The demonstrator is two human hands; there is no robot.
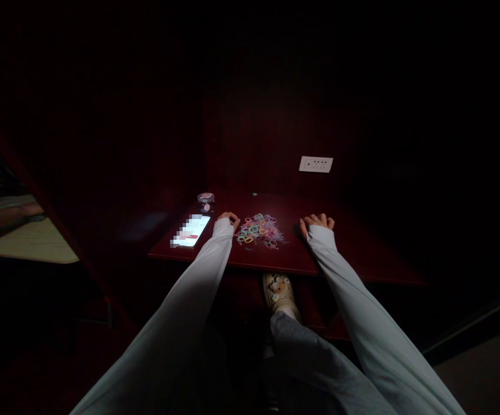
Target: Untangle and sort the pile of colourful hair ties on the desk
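Our left hand (228, 220) sits on the dark red wooden desk (284, 259), its fingers curled close together, and in this dim light we cannot tell whether they pinch anything. Our right hand (317, 225) rests on the same desktop with its fingers spread and arched, gripping nothing we can see. Between them, just beside the left hand, lies a loose heap of small multicoloured elastic hair ties (259, 231). Left of that heap lies a smartphone with a lit, pixelated screen (190, 230), and beyond it stands a small round clear container (205, 198). A white rectangular wall socket panel (315, 164) is set above the far end of the desk, and pale grey long sleeves (181, 305) cover both our arms
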